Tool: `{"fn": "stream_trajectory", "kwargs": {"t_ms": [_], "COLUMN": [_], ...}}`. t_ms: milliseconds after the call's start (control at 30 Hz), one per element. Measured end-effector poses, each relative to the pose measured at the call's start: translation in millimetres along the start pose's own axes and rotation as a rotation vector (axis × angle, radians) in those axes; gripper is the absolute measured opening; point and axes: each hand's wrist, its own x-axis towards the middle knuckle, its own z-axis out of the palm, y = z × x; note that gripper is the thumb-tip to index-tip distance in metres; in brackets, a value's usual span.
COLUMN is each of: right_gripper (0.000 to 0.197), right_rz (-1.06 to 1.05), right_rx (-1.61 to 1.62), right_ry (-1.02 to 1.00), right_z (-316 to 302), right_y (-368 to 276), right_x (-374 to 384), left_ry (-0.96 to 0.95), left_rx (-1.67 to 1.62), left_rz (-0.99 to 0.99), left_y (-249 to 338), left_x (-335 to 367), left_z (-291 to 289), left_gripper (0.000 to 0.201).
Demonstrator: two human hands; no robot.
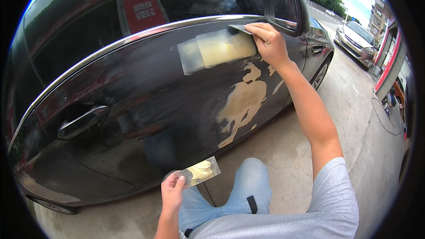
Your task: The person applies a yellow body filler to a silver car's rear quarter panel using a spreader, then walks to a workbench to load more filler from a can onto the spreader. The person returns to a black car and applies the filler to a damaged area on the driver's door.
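My right hand (271, 44) grips a thin grey putty spreader (239, 28) against the upper part of a black car door (146, 93), just below the side mirror. To its left lies a smooth pale-yellow patch of filler (226, 48) with a thin greyish edge. My left hand (171, 191), low and apart from the door, pinches a flat grey plate (215, 167) bearing a lump of creamy yellow filler (201, 171). Lower on the door is an irregular beige patch (244, 99) of dry-looking filler.
The side mirror (285, 9) juts out right above my right hand. A door handle (84, 121) sits at the left. A white car (355, 40) stands on the concrete (349, 119) at far right, near a shopfront with a cable on the ground.
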Motion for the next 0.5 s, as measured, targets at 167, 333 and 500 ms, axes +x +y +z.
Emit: {"fn": "stream_trajectory", "kwargs": {"t_ms": [167,333,500], "right_gripper": [0.033,0.035,0.037], "right_rz": [0.036,-0.085,-0.031], "right_rx": [0.060,-0.028,0.014], "right_ry": [-0.068,0.094,0.018], "right_z": [-2.4,7.3,3.2], "right_y": [2.3,-25.3,-61.8], "right_x": [-23.8,-84.0,-115.3], "left_ry": [-0.001,-0.001,-0.040], "left_rx": [-0.021,0.022,0.024], "left_rz": [-0.018,-0.026,0.003], "left_y": [-5.5,-4.5,13.3], "left_x": [0.2,5.3,10.0], "left_z": [1.9,2.2,14.8], "left_gripper": [0.018,0.021,0.023]}}
